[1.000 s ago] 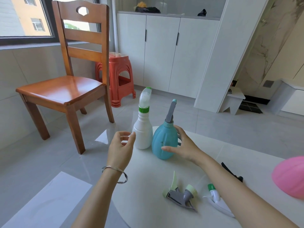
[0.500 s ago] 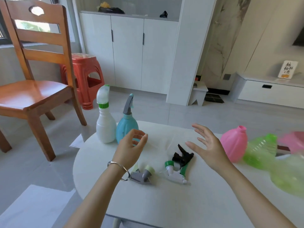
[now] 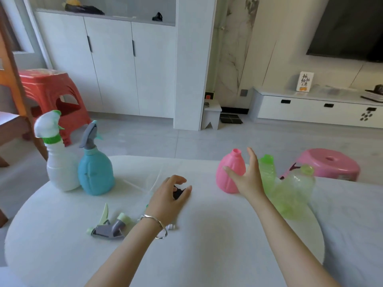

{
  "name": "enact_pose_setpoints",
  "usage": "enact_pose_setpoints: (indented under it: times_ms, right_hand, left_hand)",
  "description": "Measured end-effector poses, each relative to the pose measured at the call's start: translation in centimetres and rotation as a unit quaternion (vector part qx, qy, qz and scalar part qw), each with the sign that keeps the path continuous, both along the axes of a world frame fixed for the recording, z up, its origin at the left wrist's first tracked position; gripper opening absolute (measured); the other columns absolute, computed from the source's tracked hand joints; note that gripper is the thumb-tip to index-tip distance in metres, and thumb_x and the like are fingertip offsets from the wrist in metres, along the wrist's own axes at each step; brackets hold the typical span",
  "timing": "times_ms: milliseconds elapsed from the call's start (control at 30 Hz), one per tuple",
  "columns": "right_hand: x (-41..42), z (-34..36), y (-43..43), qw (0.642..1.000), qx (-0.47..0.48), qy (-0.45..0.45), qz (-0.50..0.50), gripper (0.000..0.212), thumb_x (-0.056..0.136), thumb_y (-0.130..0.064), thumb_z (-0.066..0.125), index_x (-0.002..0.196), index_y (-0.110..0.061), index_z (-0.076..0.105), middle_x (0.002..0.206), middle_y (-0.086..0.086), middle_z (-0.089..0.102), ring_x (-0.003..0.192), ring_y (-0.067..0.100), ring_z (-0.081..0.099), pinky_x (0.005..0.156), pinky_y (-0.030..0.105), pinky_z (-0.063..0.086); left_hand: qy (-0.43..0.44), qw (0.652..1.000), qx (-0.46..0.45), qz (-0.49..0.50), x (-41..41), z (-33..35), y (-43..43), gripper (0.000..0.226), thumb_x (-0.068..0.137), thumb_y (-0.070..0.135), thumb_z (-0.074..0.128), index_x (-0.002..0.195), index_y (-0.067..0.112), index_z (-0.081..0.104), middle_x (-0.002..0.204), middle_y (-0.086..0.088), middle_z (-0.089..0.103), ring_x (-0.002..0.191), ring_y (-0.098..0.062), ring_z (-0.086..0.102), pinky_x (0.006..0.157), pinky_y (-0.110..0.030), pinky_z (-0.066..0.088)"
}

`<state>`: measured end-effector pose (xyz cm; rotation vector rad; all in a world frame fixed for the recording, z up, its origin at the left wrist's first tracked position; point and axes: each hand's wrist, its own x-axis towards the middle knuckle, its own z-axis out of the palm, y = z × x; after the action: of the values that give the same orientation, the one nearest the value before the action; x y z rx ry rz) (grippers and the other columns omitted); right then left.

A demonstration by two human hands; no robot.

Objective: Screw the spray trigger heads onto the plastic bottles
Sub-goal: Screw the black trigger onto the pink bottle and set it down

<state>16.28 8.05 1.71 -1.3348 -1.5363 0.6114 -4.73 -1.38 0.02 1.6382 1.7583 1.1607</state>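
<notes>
My left hand (image 3: 169,196) rests on the white table (image 3: 207,235), fingers curled around a black trigger head (image 3: 178,191). My right hand (image 3: 247,179) is spread open at the pink bottle (image 3: 229,172), thumb in front of it and fingers behind; the bottle's neck is bare. Two green bottles without heads sit just right of it, one upright (image 3: 268,172) and one lying down (image 3: 294,195). At the left stand a white bottle (image 3: 60,164) and a blue bottle (image 3: 95,175), each with a head fitted. A grey trigger head (image 3: 109,227) lies loose near my left wrist.
A white trigger piece (image 3: 172,226) peeks out under my left wrist. Beyond the table's right side is a pink stool (image 3: 329,164). A red stool (image 3: 49,94) and a wooden chair (image 3: 14,83) stand at the left on the tiled floor.
The view has swung right. My left hand dropped onto the black trigger head and curled around it. My right hand reached right to the pink bottle.
</notes>
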Motion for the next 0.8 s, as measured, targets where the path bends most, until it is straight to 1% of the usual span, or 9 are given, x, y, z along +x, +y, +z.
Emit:
enact_pose_setpoints:
  times_ms: [167, 233, 300, 367, 467, 600, 667, 733, 800]
  right_hand:
    - [-0.6, -0.9, 1.4, 1.0, -0.012, 0.011, -0.005, 0.088, 0.073, -0.017, 0.078, 0.143, -0.007, 0.025, 0.143, 0.014, 0.037, 0.134, 0.026, 0.034, 0.109, 0.032, 0.026]
    - [-0.7, -1.2, 1.6, 0.999, 0.008, -0.024, -0.024, 0.077, 0.07, -0.014, 0.079, 0.135, -0.008, 0.039, 0.131, 0.015, 0.04, 0.125, 0.029, 0.035, 0.104, 0.028, 0.027]
    - [-0.9, -1.5, 1.7, 0.999, 0.01, -0.051, -0.016, 0.066, 0.066, -0.012, 0.08, 0.124, -0.012, 0.048, 0.126, 0.013, 0.036, 0.122, 0.029, 0.034, 0.095, 0.019, 0.024]
    - [-1.1, -1.9, 1.8, 0.999, 0.0, -0.051, -0.009, 0.067, 0.063, -0.013, 0.082, 0.119, -0.012, 0.044, 0.124, 0.009, 0.034, 0.12, 0.027, 0.034, 0.091, 0.018, 0.024]
    - [-1.3, -2.3, 1.8, 0.999, -0.027, -0.038, -0.007, 0.076, 0.062, -0.02, 0.084, 0.119, -0.013, 0.035, 0.119, 0.002, 0.039, 0.113, 0.027, 0.044, 0.085, 0.026, 0.032]
    - [-1.5, -2.3, 0.9, 0.997, -0.079, -0.027, 0.0, 0.078, 0.062, -0.027, 0.084, 0.126, -0.021, 0.041, 0.126, 0.004, 0.053, 0.112, 0.024, 0.052, 0.085, 0.027, 0.037]
    - [-2.5, -1.5, -0.1, 0.995, -0.098, 0.0, 0.008, 0.075, 0.064, -0.03, 0.083, 0.127, -0.023, 0.043, 0.123, 0.001, 0.057, 0.105, 0.019, 0.054, 0.085, 0.028, 0.04]
    - [-4.1, -0.1, -1.4, 0.99, -0.112, 0.072, 0.056, 0.073, 0.065, -0.032, 0.083, 0.126, -0.025, 0.044, 0.119, -0.002, 0.059, 0.103, 0.015, 0.058, 0.084, 0.026, 0.047]
    - [-6.0, 1.4, -2.6, 0.979, -0.115, 0.116, 0.126, 0.069, 0.065, -0.036, 0.082, 0.124, -0.026, 0.047, 0.113, -0.005, 0.062, 0.096, 0.005, 0.061, 0.071, 0.013, 0.049]
  left_hand:
    - [0.003, 1.0, -0.001, 0.005, -0.3, -0.4, 0.6, 0.025, 0.087, 0.037, 0.058, 0.111, 0.027, 0.057, 0.113, 0.011, 0.058, 0.098, -0.007, 0.057, 0.082, -0.022, 0.045]
    - [0.009, 1.0, -0.006, 0.006, -0.7, -0.4, 0.7, 0.028, 0.087, 0.037, 0.059, 0.112, 0.026, 0.056, 0.114, 0.01, 0.057, 0.099, -0.009, 0.057, 0.086, -0.025, 0.047]
    - [0.014, 1.0, -0.01, 0.007, -1.0, -0.4, 0.8, 0.03, 0.087, 0.039, 0.059, 0.114, 0.026, 0.055, 0.115, 0.01, 0.057, 0.1, -0.01, 0.057, 0.088, -0.026, 0.047]
    - [0.014, 1.0, -0.014, 0.006, -1.1, -0.4, 0.9, 0.032, 0.087, 0.039, 0.058, 0.115, 0.025, 0.054, 0.116, 0.01, 0.056, 0.102, -0.011, 0.056, 0.089, -0.027, 0.047]
    - [0.007, 1.0, -0.011, 0.007, -1.3, -0.2, 0.8, 0.034, 0.087, 0.041, 0.058, 0.116, 0.026, 0.053, 0.117, 0.011, 0.056, 0.102, -0.01, 0.056, 0.09, -0.028, 0.048]
    - [0.006, 1.0, -0.008, 0.001, -1.3, 0.0, 0.5, 0.039, 0.084, 0.043, 0.061, 0.119, 0.028, 0.051, 0.119, 0.012, 0.055, 0.102, -0.008, 0.055, 0.091, -0.029, 0.048]
    - [-0.003, 1.0, -0.008, -0.014, -1.3, -0.1, 0.4, 0.05, 0.08, 0.046, 0.066, 0.124, 0.029, 0.048, 0.123, 0.013, 0.052, 0.105, -0.008, 0.054, 0.091, -0.027, 0.046]
    - [-0.011, 0.999, -0.014, -0.047, -1.1, -0.2, 0.2, 0.073, 0.071, 0.05, 0.072, 0.133, 0.032, 0.038, 0.13, 0.015, 0.045, 0.109, -0.007, 0.05, 0.092, -0.025, 0.042]
    - [0.001, 0.998, -0.001, -0.065, -1.1, 0.1, 0.0, 0.097, 0.061, 0.055, 0.078, 0.139, 0.034, 0.026, 0.135, 0.015, 0.038, 0.115, -0.009, 0.048, 0.095, -0.03, 0.044]
